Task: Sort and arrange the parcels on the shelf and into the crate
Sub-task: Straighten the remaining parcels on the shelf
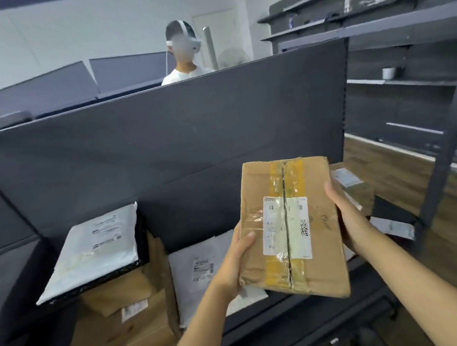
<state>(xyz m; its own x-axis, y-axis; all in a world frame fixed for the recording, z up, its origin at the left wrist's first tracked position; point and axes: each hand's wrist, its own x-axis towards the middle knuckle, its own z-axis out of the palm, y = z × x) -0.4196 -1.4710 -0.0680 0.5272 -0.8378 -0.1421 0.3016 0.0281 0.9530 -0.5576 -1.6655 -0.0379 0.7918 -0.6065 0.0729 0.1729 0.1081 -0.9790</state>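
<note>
A brown cardboard parcel (291, 228) with yellow tape and a white label is held up over the dark shelf (304, 305). My left hand (234, 261) grips its lower left edge, thumb on top. My right hand (347, 214) grips its right edge from behind. A white mailer bag (200, 270) lies flat on the shelf under the parcel. To the left, another white mailer (95, 249) rests tilted on a black tray above stacked brown boxes (125, 333). More parcels (351, 186) sit behind my right hand.
A tall dark back panel (162, 140) rises behind the shelf. A person in a white shirt with a headset (185, 57) stands beyond it. Dark metal racking (443, 152) stands on the right over a wooden floor.
</note>
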